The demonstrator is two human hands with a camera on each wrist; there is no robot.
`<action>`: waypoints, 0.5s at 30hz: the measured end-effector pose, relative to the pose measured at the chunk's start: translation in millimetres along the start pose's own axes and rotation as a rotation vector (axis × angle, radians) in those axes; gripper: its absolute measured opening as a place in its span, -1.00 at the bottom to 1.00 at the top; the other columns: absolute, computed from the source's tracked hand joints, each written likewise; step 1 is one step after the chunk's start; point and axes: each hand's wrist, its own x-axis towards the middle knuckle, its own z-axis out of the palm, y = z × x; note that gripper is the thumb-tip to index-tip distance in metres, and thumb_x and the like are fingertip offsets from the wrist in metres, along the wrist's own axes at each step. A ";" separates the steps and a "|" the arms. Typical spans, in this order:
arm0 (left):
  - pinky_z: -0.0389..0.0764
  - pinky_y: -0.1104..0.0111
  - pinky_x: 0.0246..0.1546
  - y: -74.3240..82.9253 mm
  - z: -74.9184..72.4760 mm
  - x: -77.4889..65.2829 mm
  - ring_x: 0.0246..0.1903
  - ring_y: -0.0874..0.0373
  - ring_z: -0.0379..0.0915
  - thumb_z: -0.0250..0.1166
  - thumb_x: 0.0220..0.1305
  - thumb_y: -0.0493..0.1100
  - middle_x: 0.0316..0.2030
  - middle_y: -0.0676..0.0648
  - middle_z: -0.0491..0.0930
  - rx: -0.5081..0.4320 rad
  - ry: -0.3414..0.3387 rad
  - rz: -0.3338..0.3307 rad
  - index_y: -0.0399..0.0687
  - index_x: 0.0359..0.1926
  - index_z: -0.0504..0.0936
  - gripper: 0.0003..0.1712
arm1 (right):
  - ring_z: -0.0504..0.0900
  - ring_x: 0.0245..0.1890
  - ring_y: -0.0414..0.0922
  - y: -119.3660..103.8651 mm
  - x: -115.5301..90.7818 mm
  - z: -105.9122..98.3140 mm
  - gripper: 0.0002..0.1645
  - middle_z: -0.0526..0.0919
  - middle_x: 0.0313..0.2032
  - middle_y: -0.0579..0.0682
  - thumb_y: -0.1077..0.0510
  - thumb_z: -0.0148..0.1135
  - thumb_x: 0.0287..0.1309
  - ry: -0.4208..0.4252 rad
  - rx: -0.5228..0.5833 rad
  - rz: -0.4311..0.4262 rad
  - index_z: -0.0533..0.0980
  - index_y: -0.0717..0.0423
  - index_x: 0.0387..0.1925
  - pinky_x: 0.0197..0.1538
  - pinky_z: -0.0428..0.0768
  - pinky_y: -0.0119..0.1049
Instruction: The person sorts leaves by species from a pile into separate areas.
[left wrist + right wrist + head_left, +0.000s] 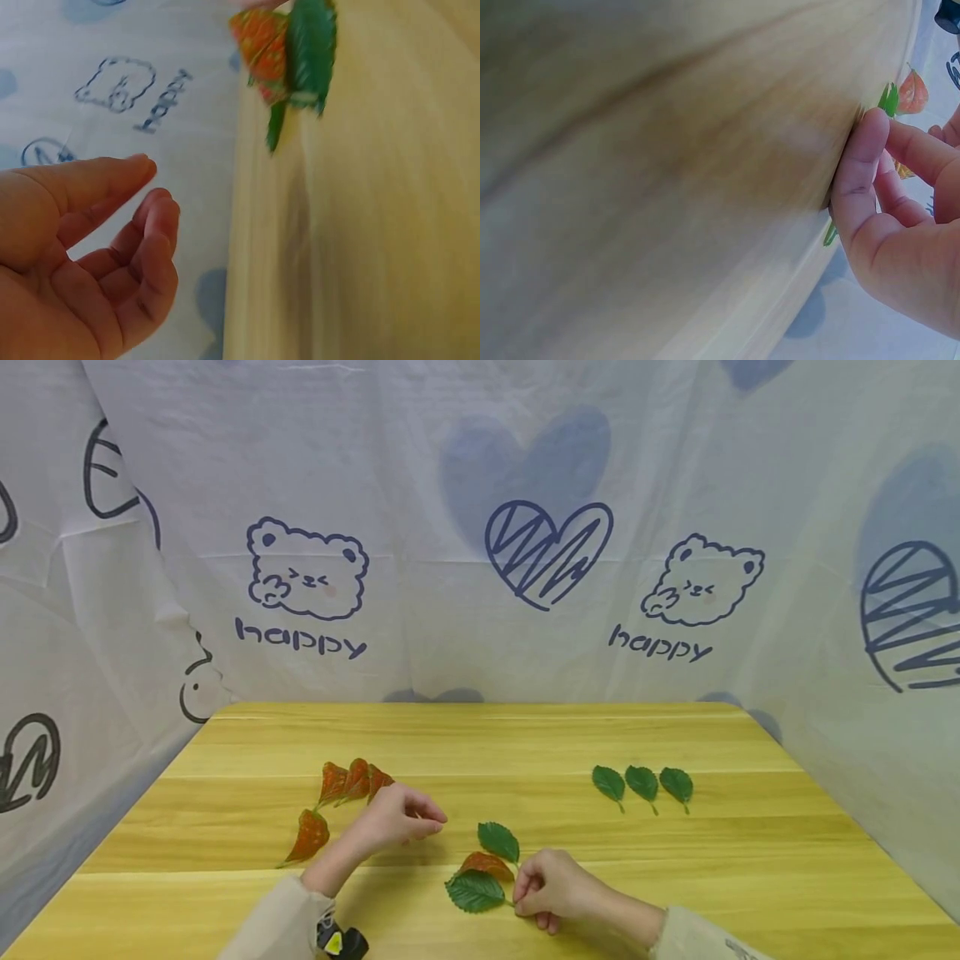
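Observation:
My right hand (553,889) pinches the stem of a green leaf (475,891) low over the table's near middle. Just behind that leaf, a red-orange leaf (487,864) is partly covered. Another green leaf (498,841) lies beyond it, its stem end near my right fingers. My left hand (401,817) is held over the table to the left, thumb and fingers loosely bent with nothing between them. In the left wrist view, a gap shows between thumb and fingertips of the left hand (105,255). The right wrist view shows the right hand (900,202) with thumb and fingertip together.
Several red-orange leaves (356,779) overlap at the left, partly behind my left hand. A single red-orange leaf (309,835) lies nearer, beside the left wrist. Three green leaves (641,785) form a row at the right. A printed cloth (420,610) hangs behind the wooden table (750,877).

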 end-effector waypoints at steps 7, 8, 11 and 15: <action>0.46 0.33 -0.71 1.7 23.2 11.3 -0.65 0.00 0.43 0.26 0.11 -0.28 -0.50 -0.11 0.59 -0.050 -0.109 0.021 -0.32 -0.33 0.65 -0.84 | 0.39 -0.83 -0.27 0.8 0.6 -1.1 -0.89 0.47 -0.76 -0.05 0.36 0.29 -0.08 -0.009 -0.016 -0.008 0.51 0.29 -0.59 -0.75 0.41 -0.48; 0.44 0.34 -0.72 2.2 25.8 12.4 -0.68 0.03 0.42 0.26 0.11 -0.27 -0.52 -0.11 0.59 -0.059 -0.122 0.012 -0.31 -0.33 0.65 -0.84 | 0.40 -0.83 -0.27 0.9 0.6 -1.2 -0.89 0.48 -0.76 -0.05 0.35 0.29 -0.07 -0.011 -0.017 -0.008 0.51 0.31 -0.57 -0.75 0.41 -0.47; 0.35 0.42 -0.75 2.7 32.5 16.1 -0.73 0.16 0.34 0.26 0.10 -0.28 -0.56 -0.11 0.58 -0.069 -0.148 -0.002 -0.29 -0.34 0.66 -0.86 | 0.39 -0.83 -0.27 0.9 0.9 -1.3 -0.90 0.48 -0.76 -0.04 0.35 0.30 -0.08 -0.012 -0.018 -0.008 0.52 0.32 -0.57 -0.75 0.41 -0.47; 0.29 0.47 -0.73 1.7 39.7 20.4 -0.74 0.26 0.26 0.28 0.08 -0.31 -0.56 -0.04 0.59 -0.047 -0.172 0.011 -0.27 -0.37 0.68 -0.89 | 0.39 -0.83 -0.26 -0.2 0.8 -1.0 -0.92 0.49 -0.76 -0.02 0.37 0.28 -0.07 -0.013 -0.016 -0.004 0.53 0.33 -0.56 -0.76 0.40 -0.47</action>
